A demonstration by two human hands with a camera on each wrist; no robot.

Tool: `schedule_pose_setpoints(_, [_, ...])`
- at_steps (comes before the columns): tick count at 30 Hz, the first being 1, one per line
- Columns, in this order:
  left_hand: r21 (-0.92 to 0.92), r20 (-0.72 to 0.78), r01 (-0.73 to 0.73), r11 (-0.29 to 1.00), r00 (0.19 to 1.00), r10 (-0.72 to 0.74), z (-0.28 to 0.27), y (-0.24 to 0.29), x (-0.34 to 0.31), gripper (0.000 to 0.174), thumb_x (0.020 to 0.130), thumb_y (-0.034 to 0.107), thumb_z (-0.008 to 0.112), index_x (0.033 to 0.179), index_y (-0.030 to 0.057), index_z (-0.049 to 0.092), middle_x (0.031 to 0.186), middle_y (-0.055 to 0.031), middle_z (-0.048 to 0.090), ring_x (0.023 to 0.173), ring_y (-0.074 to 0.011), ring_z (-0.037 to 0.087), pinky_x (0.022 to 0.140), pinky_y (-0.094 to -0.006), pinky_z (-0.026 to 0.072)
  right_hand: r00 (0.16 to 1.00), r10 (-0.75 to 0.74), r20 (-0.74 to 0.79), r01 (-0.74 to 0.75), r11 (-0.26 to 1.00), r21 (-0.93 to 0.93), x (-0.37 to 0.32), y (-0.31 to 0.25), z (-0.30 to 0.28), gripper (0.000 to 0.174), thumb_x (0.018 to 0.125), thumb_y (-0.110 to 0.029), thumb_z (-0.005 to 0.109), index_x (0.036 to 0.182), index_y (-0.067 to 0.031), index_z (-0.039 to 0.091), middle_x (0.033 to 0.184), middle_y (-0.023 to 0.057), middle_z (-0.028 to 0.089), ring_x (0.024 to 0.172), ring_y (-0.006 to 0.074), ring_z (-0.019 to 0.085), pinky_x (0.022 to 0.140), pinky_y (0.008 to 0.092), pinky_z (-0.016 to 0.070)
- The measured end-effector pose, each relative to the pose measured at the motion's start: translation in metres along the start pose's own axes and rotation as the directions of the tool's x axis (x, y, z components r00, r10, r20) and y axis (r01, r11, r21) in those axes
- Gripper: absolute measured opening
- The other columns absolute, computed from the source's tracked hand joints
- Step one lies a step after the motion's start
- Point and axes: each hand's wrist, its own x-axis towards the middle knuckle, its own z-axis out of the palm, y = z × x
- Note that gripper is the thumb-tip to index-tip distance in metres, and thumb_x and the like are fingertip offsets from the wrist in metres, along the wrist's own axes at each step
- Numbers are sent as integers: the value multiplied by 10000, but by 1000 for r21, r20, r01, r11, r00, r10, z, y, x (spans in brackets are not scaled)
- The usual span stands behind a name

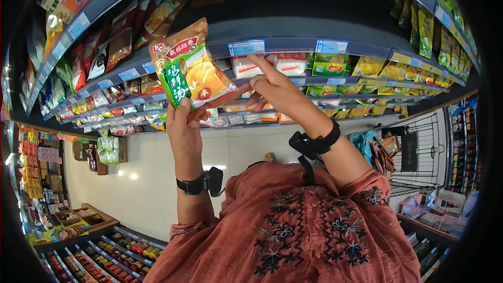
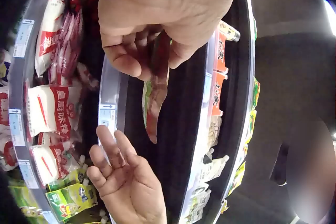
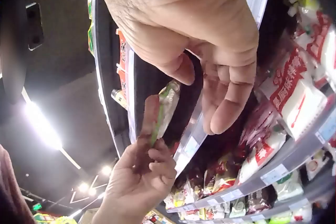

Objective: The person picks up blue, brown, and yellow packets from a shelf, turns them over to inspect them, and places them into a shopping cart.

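Observation:
My left hand [image 1: 184,132] holds a brown and green seasoning packet [image 1: 196,76] by its lower edge, thumb on the printed front. The packet stands tilted in front of the shelf, with a picture of soup and Chinese lettering facing up. Seen edge-on in the left wrist view, the packet [image 2: 155,98] looks thin between thumb and fingers. To the right of the packet, my right hand [image 1: 277,90] holds nothing, its index finger extended and the other fingers loosely bent. Its palm [image 2: 131,187] shows in the left wrist view.
Curved shelves carry rows of bags, with blue price tags [image 1: 246,48] along the edges. White and red bags [image 1: 291,65] and yellow-green packets [image 1: 369,66] sit behind my right hand. A wire shopping cart [image 1: 422,147] with goods stands at the right. Another display [image 1: 105,251] lies behind me.

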Motion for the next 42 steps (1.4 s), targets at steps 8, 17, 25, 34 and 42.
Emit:
schedule_pose_setpoints(8, [23,29,3,1000,1000,-3,8,-3,2,281,944,205,646,1151,43,546,972,-64,664,798,-180,682,661,-300,477,1000,-2,-30,0,998,-67,1,4,-15,702,917,-116,440,1561,-70,166,1105,150,686,793,170,679,656,288,561])
schedule_pose_setpoints(17, [58,8,-13,998,1000,12,8,-4,4,282,957,230,627,1148,38,548,979,-70,675,829,-166,669,660,-295,460,999,-5,-44,2,998,-68,11,5,-18,711,920,-126,453,1563,-72,156,1082,135,685,780,166,662,651,293,562])
schedule_pose_setpoints(25, [61,89,-3,998,996,-3,2,-10,15,289,960,241,618,1161,40,568,1040,-77,674,850,-169,664,634,-283,459,994,-47,-103,49,999,12,-4,9,-31,703,934,-127,463,1557,-45,147,1096,148,685,807,164,665,652,286,561])
schedule_pose_setpoints(34, [64,158,35,997,987,-44,35,-25,26,256,953,236,632,1116,47,579,996,-64,671,824,-163,654,639,-282,462,946,-109,-307,144,985,94,-41,12,-75,701,934,-91,455,1555,-30,138,1029,131,701,768,151,672,634,263,547])
schedule_pose_setpoints(42, [206,109,25,978,993,-49,22,-46,47,341,914,330,670,1146,90,605,1001,-40,674,843,-137,620,709,-263,452,906,-133,-401,194,974,116,-51,19,-103,676,926,-65,477,1541,-48,197,986,109,645,741,169,701,574,271,568])
